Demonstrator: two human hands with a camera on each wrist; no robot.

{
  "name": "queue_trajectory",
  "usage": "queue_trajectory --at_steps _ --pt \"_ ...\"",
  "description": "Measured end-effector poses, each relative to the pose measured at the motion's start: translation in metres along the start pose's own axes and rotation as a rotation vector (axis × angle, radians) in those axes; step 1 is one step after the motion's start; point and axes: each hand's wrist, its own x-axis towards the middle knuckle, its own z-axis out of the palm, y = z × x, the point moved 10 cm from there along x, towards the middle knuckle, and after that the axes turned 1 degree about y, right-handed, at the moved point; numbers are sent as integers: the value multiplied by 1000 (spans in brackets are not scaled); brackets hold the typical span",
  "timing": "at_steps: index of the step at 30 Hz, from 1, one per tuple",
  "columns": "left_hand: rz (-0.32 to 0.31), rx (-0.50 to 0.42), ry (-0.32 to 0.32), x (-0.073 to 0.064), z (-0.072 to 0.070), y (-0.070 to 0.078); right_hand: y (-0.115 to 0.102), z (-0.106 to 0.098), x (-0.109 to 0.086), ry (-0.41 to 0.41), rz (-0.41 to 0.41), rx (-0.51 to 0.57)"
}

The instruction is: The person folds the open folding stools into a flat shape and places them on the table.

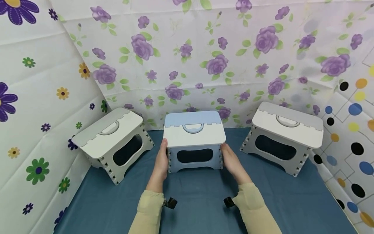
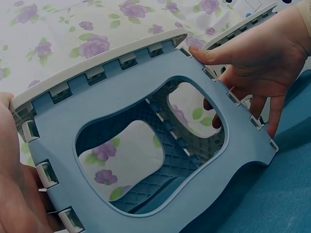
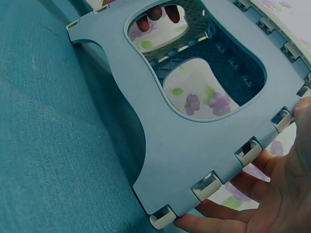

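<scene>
A folding step stool (image 1: 194,138) with a white top, blue front panel and blue handle stands unfolded in the middle of the head view. My left hand (image 1: 160,164) holds its left side, and my right hand (image 1: 234,164) holds the right side. In the left wrist view, the right thumb lies near the top edge, and fingertips show through the side opening. Fingertips of the left hand show through the opposite opening in the right wrist view. Whether the feet touch the cloth, I cannot tell.
A grey and white folding stool (image 1: 112,136) stands unfolded at the left, angled inward. Its match, another grey and white stool (image 1: 286,133), stands at the right. Blue cloth (image 1: 194,201) covers the table. Flowered sheeting (image 1: 187,74) hangs behind, with patterned sheets at both sides.
</scene>
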Motion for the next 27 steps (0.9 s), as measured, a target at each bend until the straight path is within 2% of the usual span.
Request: queue_trajectory --at_steps 11,19,27 --pt "-8 16 -46 -11 -2 0 7 -1 -15 -44 -16 41" --pt "-35 19 -89 -22 -1 -8 12 -4 -23 -117 26 18" --pt "-18 33 -134 -22 1 2 6 -12 -26 -160 10 29"
